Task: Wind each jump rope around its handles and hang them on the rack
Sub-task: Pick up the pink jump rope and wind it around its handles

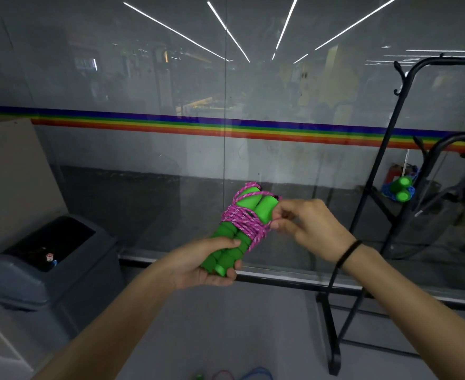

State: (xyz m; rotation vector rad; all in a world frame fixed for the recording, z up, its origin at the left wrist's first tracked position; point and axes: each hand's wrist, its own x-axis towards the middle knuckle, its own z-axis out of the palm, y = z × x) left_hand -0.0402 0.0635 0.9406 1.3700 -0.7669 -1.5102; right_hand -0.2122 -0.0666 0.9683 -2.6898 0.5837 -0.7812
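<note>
Two green foam handles lie side by side, with a pink-and-white rope wound tightly around their middle. My left hand grips the lower ends of the pair from below. My right hand pinches the rope's loose end at the right side of the winding, by the upper handle tips. A black metal rack stands to the right. A wound blue rope with green handles hangs on the rack.
A glass wall with a rainbow stripe is straight ahead. A grey lidded bin sits at the lower left beside a beige cabinet. On the floor at the bottom edge lie bits of red and blue rope.
</note>
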